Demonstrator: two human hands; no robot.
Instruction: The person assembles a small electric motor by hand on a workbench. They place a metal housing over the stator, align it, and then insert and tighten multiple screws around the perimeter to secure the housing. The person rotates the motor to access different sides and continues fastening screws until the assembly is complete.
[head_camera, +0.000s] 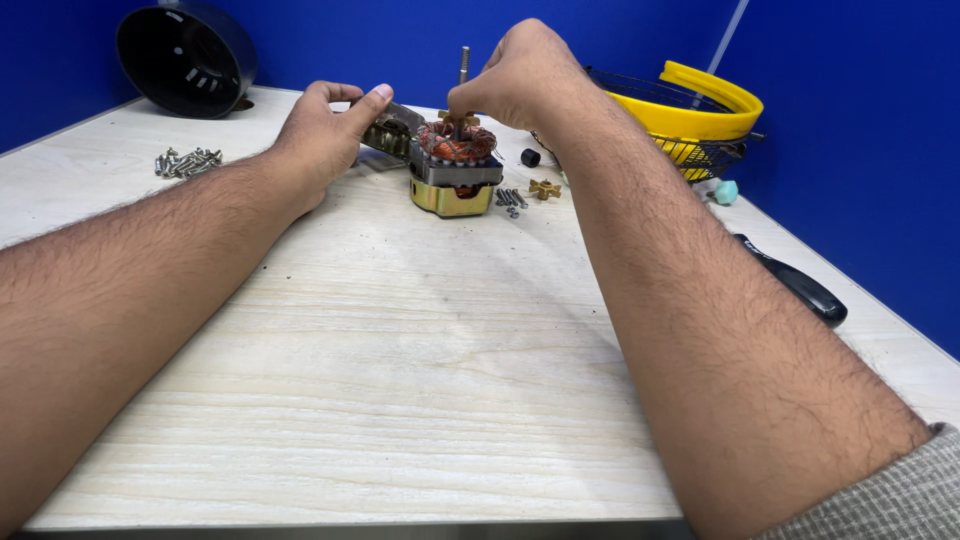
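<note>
A small electric motor (453, 178) with copper windings, a grey steel core and a brass-coloured base stands on the pale wooden table (400, 350), far centre. My left hand (325, 135) grips a metal bracket piece (392, 132) just left of the motor's top. My right hand (520, 75) is above the motor, fingertips pinched on a small part at its top, beside the upright metal shaft (465, 63). What exactly the fingers pinch is hidden.
A pile of screws (187, 161) lies at the far left. A black round housing (187, 58) leans at the back left. Loose bolts (510, 198), a brass gear (544, 188) and a black cap (530, 157) lie right of the motor. A yellow-and-wire basket (700, 120) and black-handled tool (800, 285) sit right.
</note>
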